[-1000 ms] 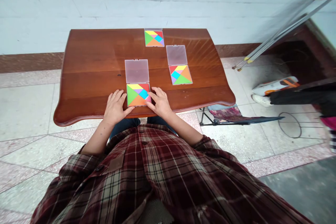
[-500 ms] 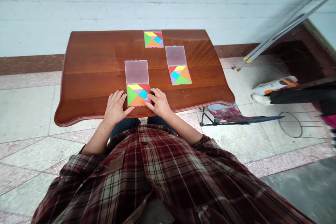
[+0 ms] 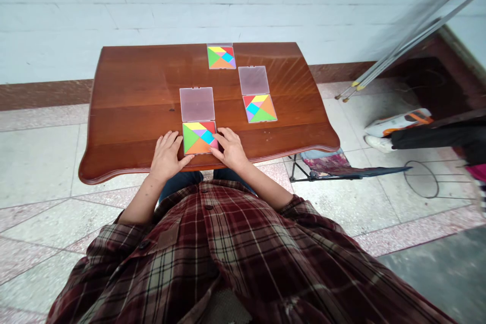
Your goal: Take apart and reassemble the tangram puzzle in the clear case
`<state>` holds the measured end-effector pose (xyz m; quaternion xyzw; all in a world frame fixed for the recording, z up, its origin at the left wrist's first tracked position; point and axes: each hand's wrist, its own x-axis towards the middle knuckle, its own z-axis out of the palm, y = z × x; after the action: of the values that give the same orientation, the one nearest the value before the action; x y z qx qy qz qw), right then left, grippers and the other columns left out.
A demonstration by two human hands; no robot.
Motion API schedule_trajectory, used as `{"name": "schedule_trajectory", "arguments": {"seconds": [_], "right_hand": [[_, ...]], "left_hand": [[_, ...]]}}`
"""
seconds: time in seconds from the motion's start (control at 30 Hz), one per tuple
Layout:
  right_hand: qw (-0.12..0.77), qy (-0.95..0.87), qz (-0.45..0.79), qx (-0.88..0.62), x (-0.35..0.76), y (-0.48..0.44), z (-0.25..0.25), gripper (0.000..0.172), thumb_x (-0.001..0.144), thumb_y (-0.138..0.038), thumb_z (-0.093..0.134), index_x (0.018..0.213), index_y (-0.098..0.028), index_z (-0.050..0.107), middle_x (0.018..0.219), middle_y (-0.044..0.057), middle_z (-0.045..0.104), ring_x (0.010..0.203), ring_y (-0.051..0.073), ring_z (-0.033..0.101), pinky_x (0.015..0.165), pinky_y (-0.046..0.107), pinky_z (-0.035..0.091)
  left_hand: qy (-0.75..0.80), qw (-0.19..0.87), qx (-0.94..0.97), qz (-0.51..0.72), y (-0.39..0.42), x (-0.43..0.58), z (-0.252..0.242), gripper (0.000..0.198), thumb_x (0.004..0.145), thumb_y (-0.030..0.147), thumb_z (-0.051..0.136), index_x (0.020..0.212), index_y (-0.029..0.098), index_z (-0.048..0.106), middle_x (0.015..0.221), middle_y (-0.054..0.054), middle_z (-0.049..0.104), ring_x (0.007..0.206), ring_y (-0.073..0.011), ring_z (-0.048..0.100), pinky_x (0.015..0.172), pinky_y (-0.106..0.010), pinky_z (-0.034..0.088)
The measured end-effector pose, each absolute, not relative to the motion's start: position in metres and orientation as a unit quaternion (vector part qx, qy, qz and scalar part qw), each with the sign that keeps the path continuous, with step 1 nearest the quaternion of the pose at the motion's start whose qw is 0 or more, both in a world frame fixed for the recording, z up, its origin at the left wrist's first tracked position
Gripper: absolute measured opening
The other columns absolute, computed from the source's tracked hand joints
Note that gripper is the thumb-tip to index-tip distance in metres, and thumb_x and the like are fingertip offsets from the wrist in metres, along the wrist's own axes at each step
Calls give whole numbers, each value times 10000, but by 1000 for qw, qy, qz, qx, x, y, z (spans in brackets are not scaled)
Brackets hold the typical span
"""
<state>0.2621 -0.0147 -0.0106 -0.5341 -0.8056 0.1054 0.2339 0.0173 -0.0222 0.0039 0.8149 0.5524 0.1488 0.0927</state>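
The nearest tangram case [image 3: 199, 137] lies at the table's front edge, filled with coloured pieces, its clear lid [image 3: 197, 104] folded back behind it. My left hand [image 3: 166, 156] rests with spread fingers at the case's left side, thumb by the front left corner. On the other side, my right hand [image 3: 231, 149] has its fingers apart at the right edge, the fingertips touching the case. A second filled case [image 3: 260, 108] lies to the right with its lid [image 3: 253, 80] open. The third filled case [image 3: 221, 57] is at the back edge.
The brown wooden table [image 3: 129, 96] stands against a white wall. On the right are crutches [image 3: 379, 68], a folding chair [image 3: 326, 164], a person's leg and white shoe [image 3: 379, 144], and a white and orange bag [image 3: 398, 122].
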Motion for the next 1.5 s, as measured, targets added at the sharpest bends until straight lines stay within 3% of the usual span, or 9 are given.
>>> {"name": "schedule_trajectory", "arguments": {"seconds": [0.3,0.57,1.5], "right_hand": [[238,-768,102,-585,261,-14,-16,494,920,-461,468,1260,-121,580,1369,186,518,1302,322,431,1085,484,340],[240,-766,95,-589,260,-13,-16,467,913,-478,484,1153,-112,645,1344,186,539,1284,327,447,1074,471,347],[251,-772,100,-576,260,-10,-16,437,918,-481,486,1120,-139,668,1298,167,570,1249,310,471,1053,460,360]], "left_hand": [[554,93,814,146,-21,17,3,693,842,638,458,1335,152,480,1462,-172,433,1402,-354,326,1156,-551,233],[553,89,816,145,-21,16,1,699,843,633,461,1337,139,480,1469,-177,424,1404,-358,323,1159,-550,227],[554,91,814,149,-20,16,4,690,841,628,462,1331,142,487,1459,-179,437,1399,-366,327,1152,-556,235]]}}
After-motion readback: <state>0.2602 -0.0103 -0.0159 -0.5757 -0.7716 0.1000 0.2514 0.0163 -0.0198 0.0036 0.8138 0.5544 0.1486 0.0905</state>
